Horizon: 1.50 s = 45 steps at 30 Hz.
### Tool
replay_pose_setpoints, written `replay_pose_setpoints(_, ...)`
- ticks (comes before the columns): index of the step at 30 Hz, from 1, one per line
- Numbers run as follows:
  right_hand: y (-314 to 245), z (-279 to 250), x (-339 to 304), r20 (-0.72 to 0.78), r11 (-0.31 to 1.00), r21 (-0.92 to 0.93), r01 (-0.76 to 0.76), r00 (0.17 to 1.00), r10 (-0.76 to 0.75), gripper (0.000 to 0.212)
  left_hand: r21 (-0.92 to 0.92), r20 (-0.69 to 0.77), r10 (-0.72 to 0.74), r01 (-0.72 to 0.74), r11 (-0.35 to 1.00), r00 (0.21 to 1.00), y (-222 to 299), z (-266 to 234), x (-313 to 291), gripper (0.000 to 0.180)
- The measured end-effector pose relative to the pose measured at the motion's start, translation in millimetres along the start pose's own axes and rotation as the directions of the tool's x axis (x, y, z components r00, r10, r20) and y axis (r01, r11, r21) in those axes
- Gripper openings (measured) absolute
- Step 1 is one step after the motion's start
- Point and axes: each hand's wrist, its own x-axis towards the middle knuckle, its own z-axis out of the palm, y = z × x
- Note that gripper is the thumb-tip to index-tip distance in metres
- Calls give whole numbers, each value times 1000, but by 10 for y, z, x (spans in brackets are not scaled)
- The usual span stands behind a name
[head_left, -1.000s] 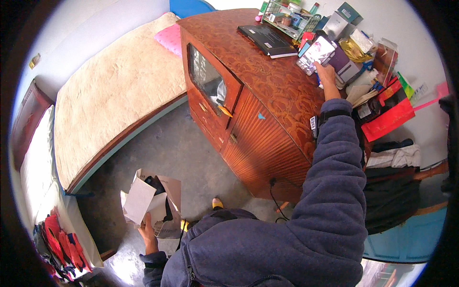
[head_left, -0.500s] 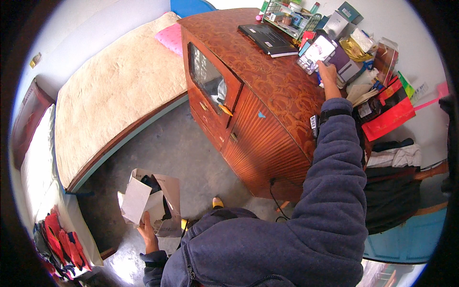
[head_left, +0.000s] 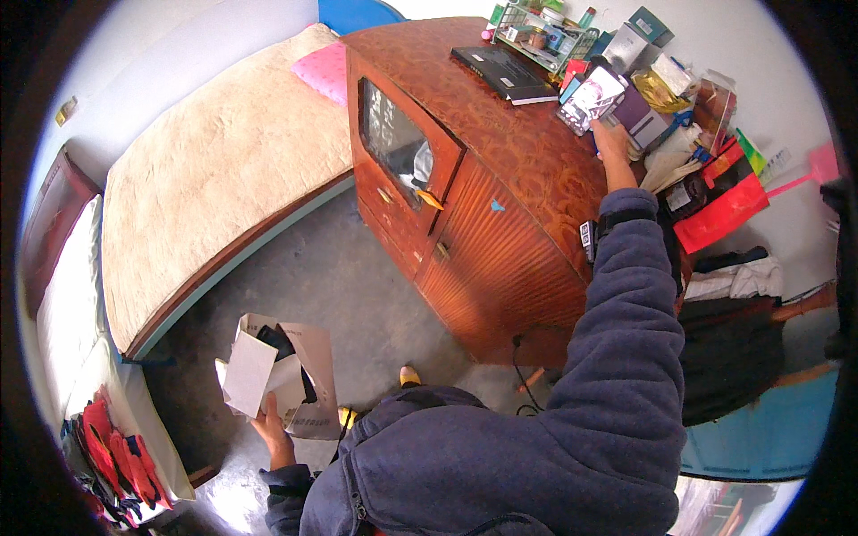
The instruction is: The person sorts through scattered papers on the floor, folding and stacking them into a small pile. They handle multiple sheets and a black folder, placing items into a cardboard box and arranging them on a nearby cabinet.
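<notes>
My left hand (head_left: 272,432) grips the near side of an open cardboard box (head_left: 316,380) at the lower left. Its pale flaps (head_left: 249,373) stand up, and a dark object (head_left: 275,340) shows inside, its kind not clear. My right hand (head_left: 612,145) reaches to the far right across the wooden cabinet (head_left: 527,170). One finger stretches to the lower part of a lit phone (head_left: 593,95), which is propped up at a tilt among other things. The other fingers are partly hidden, and I see no grip around the phone.
A black laptop-like slab (head_left: 505,74) and a wire basket (head_left: 547,40) with small containers stand on the cabinet. Boxes and a red bag (head_left: 726,214) crowd its right end. A bed (head_left: 223,170) lies at the left. A cord (head_left: 518,366) hangs by the cabinet's front.
My right finger has slid slightly down from the phone's screen toward its lower edge. The box in my left hand has shifted a little to the left. The view has moved slightly.
</notes>
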Motion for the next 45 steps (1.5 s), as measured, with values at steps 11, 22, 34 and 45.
replay_pose_setpoints(11,-60,3,142,95,997,-71,39,995,-32,66,-56,0,-10,10,998,1000,11,-5,-14,45)
replay_pose_setpoints(22,-176,-41,154,119,981,-192,12,993,11,80,44,-15,-26,27,999,1000,103,306,-134,36)
replay_pose_setpoints(34,-74,71,320,71,987,-161,28,997,-17,92,43,-70,-79,82,996,994,0,319,-71,36)
replay_pose_setpoints(45,-197,-121,28,125,1000,15,0,992,-2,93,-52,-46,-75,73,996,996,96,339,-12,37)
